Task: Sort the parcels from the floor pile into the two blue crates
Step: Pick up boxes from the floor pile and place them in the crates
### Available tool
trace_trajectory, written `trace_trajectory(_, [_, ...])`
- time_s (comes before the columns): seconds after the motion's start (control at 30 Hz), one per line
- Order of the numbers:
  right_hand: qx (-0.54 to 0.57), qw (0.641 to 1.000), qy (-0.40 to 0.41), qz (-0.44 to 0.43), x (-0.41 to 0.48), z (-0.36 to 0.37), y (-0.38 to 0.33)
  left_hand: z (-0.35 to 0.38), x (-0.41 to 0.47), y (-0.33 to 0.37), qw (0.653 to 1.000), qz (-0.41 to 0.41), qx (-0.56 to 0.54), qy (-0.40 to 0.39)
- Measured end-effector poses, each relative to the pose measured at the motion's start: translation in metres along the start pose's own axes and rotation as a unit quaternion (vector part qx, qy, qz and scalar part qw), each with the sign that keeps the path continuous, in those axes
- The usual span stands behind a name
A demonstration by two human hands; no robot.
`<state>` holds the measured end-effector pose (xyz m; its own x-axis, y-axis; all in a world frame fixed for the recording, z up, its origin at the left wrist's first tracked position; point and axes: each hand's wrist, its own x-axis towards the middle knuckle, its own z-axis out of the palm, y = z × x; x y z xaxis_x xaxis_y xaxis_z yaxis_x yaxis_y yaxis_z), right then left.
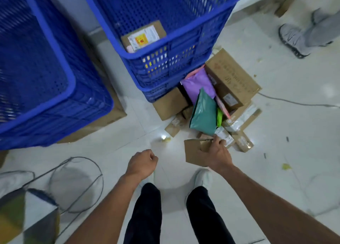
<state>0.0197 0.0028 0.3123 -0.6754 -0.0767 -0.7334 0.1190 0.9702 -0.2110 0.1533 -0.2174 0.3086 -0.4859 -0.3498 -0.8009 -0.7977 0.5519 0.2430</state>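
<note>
My right hand (219,154) grips a small flat cardboard parcel (195,152) just in front of the floor pile. My left hand (142,163) hangs closed in a loose fist with nothing in it. The pile holds a large brown box (233,78), a purple mailer (199,83), a teal mailer (203,113) and several small taped boxes (239,126). The right blue crate (174,63) stands on a cardboard box and contains a labelled brown parcel (143,36). The left blue crate (60,100) fills the left side; its inside shows no parcel.
Another person's grey shoes and trouser legs (301,35) stand at the upper right. A cable (294,102) runs across the white tiled floor to the right of the pile. A wire frame (77,185) and a box corner lie at the lower left. My own feet are below the hands.
</note>
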Motion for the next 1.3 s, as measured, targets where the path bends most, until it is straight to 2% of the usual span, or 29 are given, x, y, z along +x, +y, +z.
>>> trace_trajectory(0.2, [-0.009,0.999,0.011,-0.042,-0.095,-0.103,-0.007,-0.056,-0.102,0.051,0.997,0.018,-0.071,0.027])
trace_trajectory(0.5, [0.04,0.991,0.062,-0.112,-0.19,-0.194,-0.003,-0.082,-0.208,0.086,0.994,0.054,-0.064,0.07])
trace_trajectory(0.6, [0.062,0.986,0.061,-0.145,-0.21,-0.206,-0.007,-0.098,-0.227,0.09,0.992,0.067,-0.068,0.085])
trace_trajectory(0.83, [0.061,0.981,0.09,-0.159,-0.24,-0.213,-0.047,-0.153,-0.245,0.085,0.985,0.09,-0.079,0.125])
trace_trajectory(1.1, [0.104,0.973,0.138,-0.153,-0.24,-0.215,-0.112,-0.21,-0.236,0.056,0.977,0.152,-0.097,0.117])
trace_trajectory(1.3, [0.102,0.971,0.16,-0.149,-0.237,-0.223,-0.139,-0.239,-0.215,0.048,0.974,0.164,-0.108,0.113])
